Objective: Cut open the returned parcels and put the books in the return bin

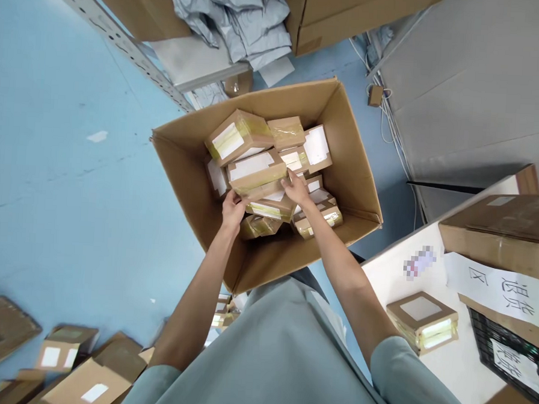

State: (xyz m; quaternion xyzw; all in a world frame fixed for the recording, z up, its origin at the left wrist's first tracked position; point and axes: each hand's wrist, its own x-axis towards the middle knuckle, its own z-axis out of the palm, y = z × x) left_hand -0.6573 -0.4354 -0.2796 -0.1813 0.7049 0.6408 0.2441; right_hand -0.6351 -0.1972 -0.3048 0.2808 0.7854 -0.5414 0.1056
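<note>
Both of my hands reach into a large open cardboard box [275, 262] and hold one small brown carton [256, 176] with a white label and clear tape. My left hand [233, 211] grips its near left corner, and my right hand [296, 188] grips its right end. Several similar taped parcels lie around and under it at odd angles. Among them are a larger parcel [241, 137] at the far left, a white-labelled one [317, 147] at the far right, and another [316, 219] near my right wrist. The undersides of the stacked parcels are hidden.
A metal shelf [195, 59] with grey mailing bags [243, 20] stands beyond the box. At right, a white table [378, 268] bears a taped parcel [421, 318], a cardboard box [498, 229] and a black crate [488, 343]. Cables [397, 136] run along the wall; more cartons [93, 379] lie lower left.
</note>
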